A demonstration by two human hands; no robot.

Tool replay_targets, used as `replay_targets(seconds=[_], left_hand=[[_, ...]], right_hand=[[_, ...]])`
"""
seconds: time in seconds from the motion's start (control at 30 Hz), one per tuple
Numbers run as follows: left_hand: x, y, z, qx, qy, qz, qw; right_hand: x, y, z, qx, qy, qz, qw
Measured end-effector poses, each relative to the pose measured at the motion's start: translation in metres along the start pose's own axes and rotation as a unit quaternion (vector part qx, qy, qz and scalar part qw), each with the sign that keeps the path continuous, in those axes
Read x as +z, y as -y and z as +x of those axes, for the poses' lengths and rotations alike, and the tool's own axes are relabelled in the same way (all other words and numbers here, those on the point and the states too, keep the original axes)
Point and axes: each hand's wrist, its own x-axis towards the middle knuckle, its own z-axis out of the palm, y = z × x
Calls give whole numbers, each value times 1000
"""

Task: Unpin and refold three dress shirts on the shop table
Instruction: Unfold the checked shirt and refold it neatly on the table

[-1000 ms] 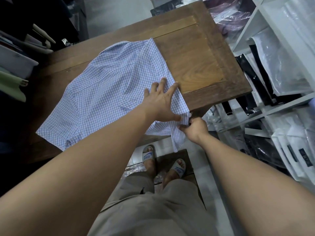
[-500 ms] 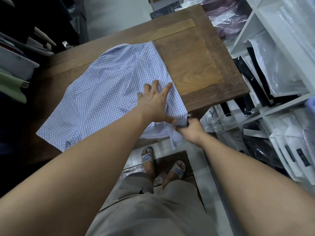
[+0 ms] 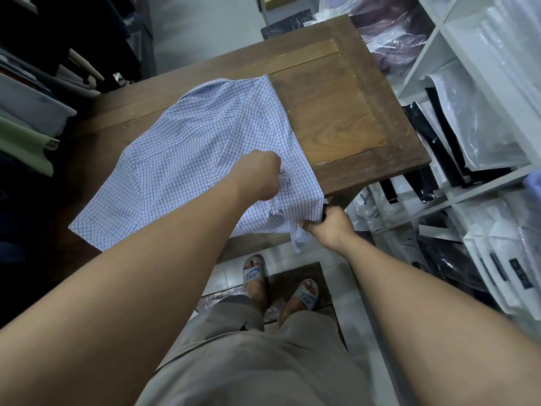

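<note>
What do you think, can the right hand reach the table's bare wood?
Probably yes: the right hand pinches the shirt beside the table corner, with nothing between it and the bare wood.

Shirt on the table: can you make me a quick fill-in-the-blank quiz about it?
The shirt has a blue ____ pattern.
It lies on a ____ table.
Of the left hand and right hand, both gripping fabric, the ____ one holds the hem hanging off the edge.
Missing: checked; wooden; right.

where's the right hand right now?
Head view, just right of centre: the right hand grips the hanging edge of the checked shirt just below the table corner.
</note>
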Motion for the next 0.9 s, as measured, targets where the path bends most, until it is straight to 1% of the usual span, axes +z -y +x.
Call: replay_targets(seconds=[0.07,0.13,0.23,0.3,0.37,0.5,0.67,0.73,0.9], left_hand=[[-2,1,-2,8,-6,-5,1000],[-3,2,-4,13,-13,-9,1000],[-2,1,-5,4,-12,-27,1000],[0,0,-6,-9,2,-57,998],[1,-4,-7,-9,14,-64,998],[4,-7,-7,-21,12,-15,1000],[4,2,-2,-20,34,-46,998],[4,6,-1,-28,37,-41,998],[3,10,4,-34,74,-11,997]], right_hand=[[1,0,-1,1,9,3,1000],[2,0,0,7,39,19,999],[2,7,-5,9,76,81,994],[1,10,-8,15,65,128,989],[1,12,-10,22,58,148,987],[1,9,-8,26,51,139,989],[-2,11,-5,36,33,129,991],[-5,12,-4,28,27,120,992],[-15,18,-9,24,28,163,986]])
